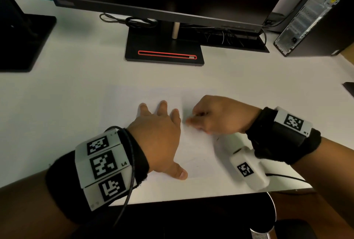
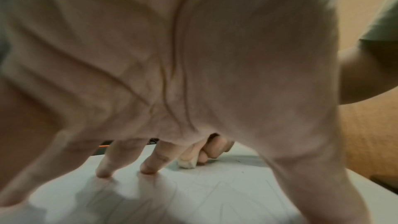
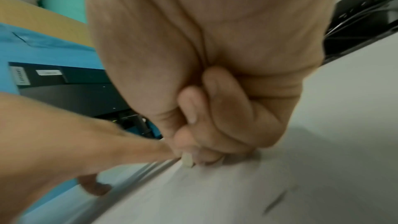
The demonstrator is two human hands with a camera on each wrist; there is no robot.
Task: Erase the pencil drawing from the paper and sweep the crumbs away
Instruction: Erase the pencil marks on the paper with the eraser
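Observation:
A white sheet of paper lies on the white desk, with faint pencil lines still showing on it. My left hand lies flat on the paper, fingers spread and fingertips pressing down. My right hand, just to its right, pinches a small pale eraser whose tip touches the paper; the same eraser shows past my left fingers. A few dark crumbs lie on the sheet near my right wrist.
A monitor stand with a red-edged slot sits behind the paper, with cables behind it. Another black base is at far left, a computer tower at far right. The desk's front edge runs just below my wrists.

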